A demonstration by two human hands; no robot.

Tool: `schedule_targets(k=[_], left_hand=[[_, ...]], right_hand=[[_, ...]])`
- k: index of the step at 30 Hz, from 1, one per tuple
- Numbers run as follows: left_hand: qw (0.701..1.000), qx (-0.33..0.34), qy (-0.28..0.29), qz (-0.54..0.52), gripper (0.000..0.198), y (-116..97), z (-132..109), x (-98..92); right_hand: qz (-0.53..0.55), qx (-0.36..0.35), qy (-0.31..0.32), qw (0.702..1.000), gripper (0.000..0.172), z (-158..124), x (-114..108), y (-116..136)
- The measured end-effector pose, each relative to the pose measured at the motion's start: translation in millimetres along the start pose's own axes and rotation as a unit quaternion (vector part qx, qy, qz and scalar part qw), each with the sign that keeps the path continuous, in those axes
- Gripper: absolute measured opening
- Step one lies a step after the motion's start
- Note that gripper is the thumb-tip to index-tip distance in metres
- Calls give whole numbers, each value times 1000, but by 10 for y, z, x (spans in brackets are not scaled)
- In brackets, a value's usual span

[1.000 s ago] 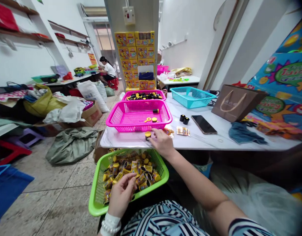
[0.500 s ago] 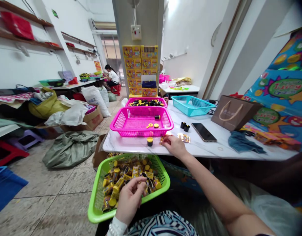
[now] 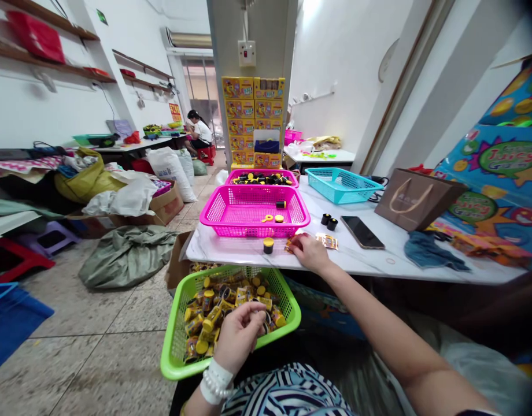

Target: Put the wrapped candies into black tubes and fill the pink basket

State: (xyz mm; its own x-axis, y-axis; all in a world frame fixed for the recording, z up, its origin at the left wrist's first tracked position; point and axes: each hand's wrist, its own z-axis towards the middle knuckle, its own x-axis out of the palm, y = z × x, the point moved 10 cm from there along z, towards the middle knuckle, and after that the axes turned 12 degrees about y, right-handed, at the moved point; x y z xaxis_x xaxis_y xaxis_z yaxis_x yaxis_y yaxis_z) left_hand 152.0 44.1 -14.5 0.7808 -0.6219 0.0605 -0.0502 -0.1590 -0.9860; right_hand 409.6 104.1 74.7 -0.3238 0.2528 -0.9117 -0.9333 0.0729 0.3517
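Note:
My right hand (image 3: 310, 253) rests at the table's front edge, its fingertips pinched on a small orange printed label (image 3: 288, 245), which is mostly hidden. Just right of it lies a flat stack of similar printed labels (image 3: 327, 241). To its left a small black tub with a yellow lid (image 3: 268, 246) stands upright. My left hand (image 3: 240, 338) hovers over the near side of a green basket (image 3: 168, 352), thumb and fingers pressed together; whatever they hold cannot be made out. Many labelled tubs with yellow lids (image 3: 211, 318) fill that basket.
A pink basket (image 3: 209, 222) holds a few yellow and black pieces; another pink basket (image 3: 297, 176) behind has many. Two black tubs (image 3: 329, 221), a phone (image 3: 362, 232), a blue basket (image 3: 344, 193) and a paper bag (image 3: 405, 202) are on the right. A person (image 3: 200, 132) sits far back.
The view has shifted slightly, so the scene sits a little further right. My right hand stays at the orange label, and my left hand stays pinched above the green basket.

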Motion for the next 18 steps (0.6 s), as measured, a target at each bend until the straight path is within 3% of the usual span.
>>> schedule_targets(k=[6,11,15,17,18], left_hand=[[1000,-4,-3,-10,52,42,-91,-26],[999,-6,-9,-31,50,171,-117,-14],[999,16,-20,-44,45,26,-38,5],[998,33,-36,-43,43,-87,4,10],[997,44,-45,-40,43,-134,23,16]], right_hand=[[41,-75,25,996,16,67,30,47],[52,-81,-29,995,13,-13,-146,39],[135,-107,-162,972,18,-437,-419,186],[238,-134,-201,941,13,-750,-377,320],[284,-140,-189,929,13,-878,-264,406]])
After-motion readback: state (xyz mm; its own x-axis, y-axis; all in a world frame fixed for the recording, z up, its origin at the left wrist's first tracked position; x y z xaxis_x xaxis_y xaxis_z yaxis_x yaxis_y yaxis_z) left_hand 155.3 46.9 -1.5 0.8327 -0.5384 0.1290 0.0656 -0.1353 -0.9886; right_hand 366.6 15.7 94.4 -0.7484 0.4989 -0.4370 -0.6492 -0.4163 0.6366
